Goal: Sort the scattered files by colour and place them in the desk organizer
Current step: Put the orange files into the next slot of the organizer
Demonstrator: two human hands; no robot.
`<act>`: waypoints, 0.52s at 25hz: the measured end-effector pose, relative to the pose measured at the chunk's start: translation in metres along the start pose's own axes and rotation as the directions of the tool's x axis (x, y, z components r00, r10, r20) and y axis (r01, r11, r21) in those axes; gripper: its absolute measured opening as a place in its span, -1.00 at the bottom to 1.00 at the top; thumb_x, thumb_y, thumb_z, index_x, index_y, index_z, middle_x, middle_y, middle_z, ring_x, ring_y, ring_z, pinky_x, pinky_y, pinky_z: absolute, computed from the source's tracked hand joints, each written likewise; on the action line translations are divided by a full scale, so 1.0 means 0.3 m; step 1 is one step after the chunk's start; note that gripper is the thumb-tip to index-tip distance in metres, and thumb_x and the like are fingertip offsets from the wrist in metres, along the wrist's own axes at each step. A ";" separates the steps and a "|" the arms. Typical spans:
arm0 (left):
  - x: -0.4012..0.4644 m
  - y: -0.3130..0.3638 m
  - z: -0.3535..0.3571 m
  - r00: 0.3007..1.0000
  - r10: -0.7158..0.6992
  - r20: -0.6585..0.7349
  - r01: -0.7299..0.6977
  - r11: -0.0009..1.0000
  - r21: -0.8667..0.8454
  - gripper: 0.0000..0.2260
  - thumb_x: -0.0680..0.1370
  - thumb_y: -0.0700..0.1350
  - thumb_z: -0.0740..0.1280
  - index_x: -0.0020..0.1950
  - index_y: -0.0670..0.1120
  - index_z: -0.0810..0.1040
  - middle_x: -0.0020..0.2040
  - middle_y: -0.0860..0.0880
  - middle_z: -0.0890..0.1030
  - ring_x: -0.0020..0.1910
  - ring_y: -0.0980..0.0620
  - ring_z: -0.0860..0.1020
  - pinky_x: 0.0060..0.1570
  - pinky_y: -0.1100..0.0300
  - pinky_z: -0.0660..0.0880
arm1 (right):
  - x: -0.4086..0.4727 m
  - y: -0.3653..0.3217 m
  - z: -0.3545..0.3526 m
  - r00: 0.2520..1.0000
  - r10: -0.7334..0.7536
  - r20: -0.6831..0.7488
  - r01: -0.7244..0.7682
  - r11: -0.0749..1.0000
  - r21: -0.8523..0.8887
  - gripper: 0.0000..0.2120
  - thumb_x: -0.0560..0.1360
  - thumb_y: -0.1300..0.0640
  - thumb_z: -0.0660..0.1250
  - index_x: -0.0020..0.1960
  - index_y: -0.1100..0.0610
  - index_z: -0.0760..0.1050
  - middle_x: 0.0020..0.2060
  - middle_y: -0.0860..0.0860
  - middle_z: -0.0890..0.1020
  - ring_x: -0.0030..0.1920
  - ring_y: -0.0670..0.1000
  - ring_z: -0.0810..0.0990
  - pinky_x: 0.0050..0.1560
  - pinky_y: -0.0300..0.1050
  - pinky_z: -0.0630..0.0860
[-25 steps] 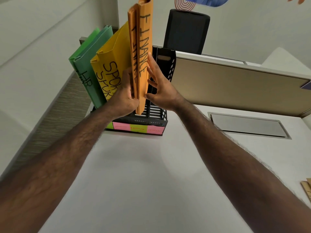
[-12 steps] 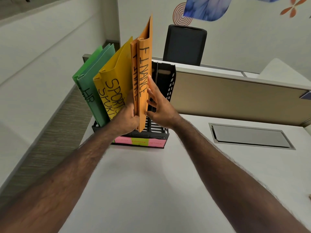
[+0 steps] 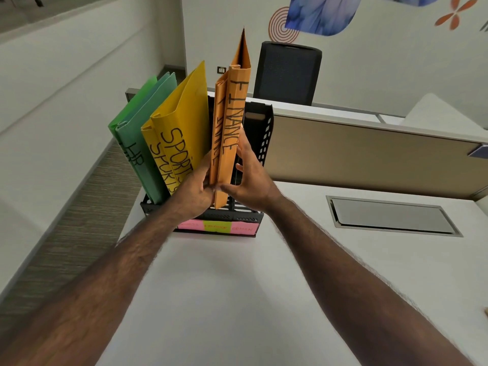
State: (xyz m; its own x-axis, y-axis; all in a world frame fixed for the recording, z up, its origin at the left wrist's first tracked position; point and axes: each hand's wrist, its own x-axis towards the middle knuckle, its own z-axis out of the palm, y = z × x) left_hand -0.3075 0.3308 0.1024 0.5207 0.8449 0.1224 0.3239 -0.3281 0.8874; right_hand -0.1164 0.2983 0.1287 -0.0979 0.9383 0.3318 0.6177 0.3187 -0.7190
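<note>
A single wide-angle head camera looks forward and down along both forearms from above the near edge of the worktop (image 3: 237, 299). The fingers (image 3: 247, 154) sit near frame centre, at arm's length. Beyond the fingers the view reaches a partition (image 3: 369, 151) and a wall. No second view exists.
</note>
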 end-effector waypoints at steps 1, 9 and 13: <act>-0.003 -0.014 0.004 1.000 -0.019 0.021 0.019 1.000 -0.012 -0.28 0.64 -0.29 0.36 0.58 0.35 0.23 0.45 0.11 0.54 0.43 0.05 0.53 0.42 -0.18 0.50 | -0.006 0.006 0.010 0.999 0.006 -0.035 -0.006 1.000 -0.002 0.25 0.43 0.03 0.63 0.73 0.00 -0.26 0.71 -0.04 0.08 0.68 -0.09 0.15 0.52 -0.02 0.45; -0.070 -0.062 0.036 0.999 -0.032 -0.018 0.034 0.993 0.109 -0.29 0.67 -0.24 0.35 0.65 0.29 0.14 0.49 -0.01 0.53 0.48 -0.05 0.49 0.42 -0.24 0.50 | -0.067 0.041 0.074 0.988 0.125 -0.089 -0.130 0.990 -0.052 0.31 0.35 -0.05 0.69 0.73 -0.11 -0.22 0.65 -0.04 0.24 0.58 -0.04 0.37 0.37 0.19 0.60; -0.103 -0.077 0.057 0.995 -0.010 -0.097 0.021 0.993 0.114 -0.29 0.65 -0.32 0.35 0.66 0.19 0.18 0.46 -0.04 0.55 0.44 -0.05 0.54 0.34 -0.22 0.58 | -0.102 0.054 0.095 0.990 0.112 -0.085 -0.122 0.986 -0.111 0.23 0.37 -0.06 0.70 0.74 0.02 -0.07 0.65 -0.02 0.23 0.60 -0.08 0.29 0.45 -0.09 0.47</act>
State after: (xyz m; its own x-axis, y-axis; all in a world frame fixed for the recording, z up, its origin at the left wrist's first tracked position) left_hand -0.3178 0.3051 0.0706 0.4381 0.8852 0.1564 0.4226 -0.3563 0.8333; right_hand -0.1255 0.2786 0.0895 0.0389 0.9533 0.2996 0.7081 0.1852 -0.6814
